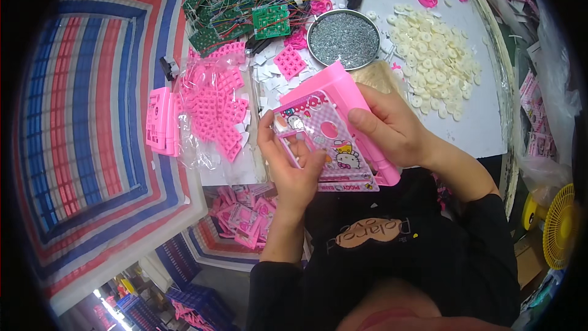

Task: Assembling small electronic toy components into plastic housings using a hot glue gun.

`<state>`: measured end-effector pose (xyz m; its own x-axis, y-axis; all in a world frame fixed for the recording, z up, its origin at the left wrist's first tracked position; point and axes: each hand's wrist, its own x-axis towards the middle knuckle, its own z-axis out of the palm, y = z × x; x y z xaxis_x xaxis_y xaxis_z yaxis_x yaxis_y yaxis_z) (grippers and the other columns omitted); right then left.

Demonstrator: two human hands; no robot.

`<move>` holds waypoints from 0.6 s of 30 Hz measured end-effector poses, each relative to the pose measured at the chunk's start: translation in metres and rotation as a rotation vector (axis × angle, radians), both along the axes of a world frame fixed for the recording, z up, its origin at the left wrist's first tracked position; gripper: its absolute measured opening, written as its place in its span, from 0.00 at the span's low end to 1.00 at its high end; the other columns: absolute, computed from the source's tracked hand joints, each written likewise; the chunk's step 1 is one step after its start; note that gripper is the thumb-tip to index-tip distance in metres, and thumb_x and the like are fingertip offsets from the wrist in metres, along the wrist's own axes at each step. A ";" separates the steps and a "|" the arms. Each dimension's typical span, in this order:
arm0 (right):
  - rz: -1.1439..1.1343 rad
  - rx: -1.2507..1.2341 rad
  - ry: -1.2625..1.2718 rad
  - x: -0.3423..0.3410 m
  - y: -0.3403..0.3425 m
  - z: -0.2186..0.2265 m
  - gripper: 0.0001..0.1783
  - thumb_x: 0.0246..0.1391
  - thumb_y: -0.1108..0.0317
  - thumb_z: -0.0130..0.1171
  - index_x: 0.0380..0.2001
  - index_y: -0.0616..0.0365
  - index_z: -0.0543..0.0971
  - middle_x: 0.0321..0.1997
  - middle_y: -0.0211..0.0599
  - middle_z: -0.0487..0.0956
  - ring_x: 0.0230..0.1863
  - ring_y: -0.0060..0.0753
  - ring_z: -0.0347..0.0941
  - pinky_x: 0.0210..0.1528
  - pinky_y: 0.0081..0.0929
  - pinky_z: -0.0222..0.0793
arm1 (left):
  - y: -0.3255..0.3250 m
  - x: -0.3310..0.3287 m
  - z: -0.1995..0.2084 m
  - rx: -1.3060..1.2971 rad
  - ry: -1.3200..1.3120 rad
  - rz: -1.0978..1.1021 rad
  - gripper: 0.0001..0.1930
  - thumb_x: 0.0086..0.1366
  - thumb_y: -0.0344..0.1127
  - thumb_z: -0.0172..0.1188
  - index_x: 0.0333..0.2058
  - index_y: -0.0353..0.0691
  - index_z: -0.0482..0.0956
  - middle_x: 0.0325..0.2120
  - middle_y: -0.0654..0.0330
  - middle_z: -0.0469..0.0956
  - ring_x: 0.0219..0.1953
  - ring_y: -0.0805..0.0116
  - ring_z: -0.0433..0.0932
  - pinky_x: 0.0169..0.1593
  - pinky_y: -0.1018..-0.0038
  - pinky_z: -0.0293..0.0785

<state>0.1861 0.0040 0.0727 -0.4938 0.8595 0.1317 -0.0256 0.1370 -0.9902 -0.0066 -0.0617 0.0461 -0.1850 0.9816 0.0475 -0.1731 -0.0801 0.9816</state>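
Note:
My left hand [293,178] holds a printed panel [321,113] with cartoon figures and a rectangular cutout. Its fingers curl round the panel's left edge and show through the cutout. A pink plastic housing [331,78] lies behind the panel and sticks out past it at the top and right. On the right side my right hand [395,124] grips that housing, thumb on the near face. The panel lies close against the housing, tilted; whether the two are joined I cannot tell. Both hands are just in front of the table's near edge.
Pink button pads [214,107] are heaped on the left, beside a pink case [162,121] and a striped woven bag [147,196]. Behind are wired circuit boards [271,21], a round tray [310,30] of small screws and cream discs [432,61]. A yellow fan [558,227] stands right.

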 end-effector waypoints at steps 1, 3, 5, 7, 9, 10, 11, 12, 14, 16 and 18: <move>-0.003 0.026 -0.006 0.000 0.000 -0.002 0.23 0.71 0.52 0.49 0.55 0.61 0.76 0.29 0.36 0.80 0.32 0.28 0.77 0.37 0.28 0.71 | -0.002 -0.001 -0.003 -0.003 0.011 -0.007 0.48 0.55 0.17 0.62 0.70 0.38 0.43 0.52 0.53 0.68 0.27 0.83 0.68 0.32 0.83 0.71; -0.033 0.080 -0.064 0.001 0.000 -0.003 0.23 0.71 0.53 0.50 0.55 0.61 0.76 0.28 0.39 0.80 0.30 0.33 0.78 0.36 0.30 0.72 | -0.007 -0.006 -0.005 -0.048 0.088 -0.043 0.48 0.55 0.17 0.62 0.70 0.38 0.43 0.52 0.53 0.67 0.28 0.82 0.69 0.32 0.83 0.72; -0.040 0.087 -0.089 0.001 -0.001 -0.002 0.23 0.70 0.53 0.51 0.54 0.60 0.76 0.27 0.41 0.81 0.29 0.36 0.79 0.35 0.31 0.72 | -0.011 -0.008 -0.011 -0.034 0.111 -0.051 0.48 0.55 0.17 0.62 0.69 0.38 0.43 0.51 0.53 0.67 0.27 0.81 0.69 0.32 0.82 0.73; -0.025 0.047 -0.081 0.001 -0.001 0.004 0.23 0.69 0.52 0.52 0.54 0.60 0.76 0.27 0.41 0.81 0.29 0.37 0.80 0.34 0.31 0.72 | -0.011 -0.005 -0.011 -0.045 0.099 -0.031 0.48 0.55 0.18 0.62 0.69 0.38 0.42 0.50 0.54 0.67 0.27 0.81 0.68 0.32 0.83 0.72; -0.015 0.036 -0.081 0.002 -0.002 0.005 0.24 0.69 0.51 0.52 0.55 0.59 0.75 0.27 0.42 0.81 0.29 0.39 0.80 0.34 0.32 0.72 | -0.008 0.001 -0.005 -0.079 0.051 0.016 0.48 0.55 0.18 0.62 0.69 0.38 0.42 0.49 0.55 0.67 0.25 0.82 0.65 0.30 0.84 0.69; -0.010 0.030 -0.082 0.002 -0.001 0.006 0.24 0.68 0.51 0.53 0.56 0.59 0.75 0.27 0.43 0.81 0.29 0.40 0.81 0.34 0.33 0.73 | -0.009 0.000 -0.006 -0.084 0.044 0.009 0.49 0.55 0.18 0.63 0.69 0.38 0.42 0.49 0.55 0.67 0.25 0.82 0.64 0.30 0.84 0.68; 0.000 0.055 -0.106 0.004 -0.001 0.006 0.25 0.68 0.51 0.53 0.57 0.59 0.74 0.27 0.44 0.81 0.29 0.42 0.81 0.34 0.34 0.73 | -0.011 0.000 -0.006 -0.092 0.040 0.001 0.49 0.54 0.18 0.63 0.69 0.38 0.42 0.50 0.55 0.67 0.26 0.82 0.64 0.30 0.85 0.67; 0.011 0.079 -0.131 0.006 -0.001 0.007 0.25 0.67 0.51 0.54 0.58 0.59 0.73 0.27 0.44 0.81 0.29 0.43 0.81 0.34 0.34 0.73 | -0.012 -0.001 -0.006 -0.100 0.035 -0.008 0.49 0.54 0.18 0.64 0.69 0.38 0.42 0.50 0.55 0.67 0.26 0.82 0.64 0.30 0.85 0.66; 0.045 0.128 -0.177 0.009 0.001 0.008 0.27 0.67 0.51 0.54 0.59 0.59 0.72 0.27 0.45 0.81 0.30 0.46 0.81 0.34 0.36 0.73 | -0.015 -0.002 -0.004 -0.069 0.089 -0.005 0.50 0.53 0.18 0.65 0.69 0.38 0.42 0.50 0.56 0.67 0.27 0.82 0.65 0.30 0.85 0.64; 0.091 0.177 -0.221 0.010 0.003 0.010 0.28 0.67 0.51 0.55 0.61 0.59 0.71 0.27 0.46 0.81 0.30 0.49 0.81 0.34 0.37 0.73 | -0.017 -0.002 -0.002 -0.065 0.113 -0.003 0.50 0.53 0.18 0.66 0.69 0.38 0.43 0.50 0.56 0.67 0.28 0.81 0.65 0.30 0.85 0.63; 0.101 0.105 -0.204 0.009 0.004 0.011 0.30 0.65 0.50 0.56 0.62 0.59 0.69 0.28 0.46 0.81 0.30 0.50 0.80 0.34 0.37 0.73 | -0.018 0.000 0.002 -0.090 0.106 -0.005 0.51 0.52 0.18 0.67 0.68 0.39 0.43 0.50 0.56 0.67 0.29 0.81 0.65 0.31 0.85 0.62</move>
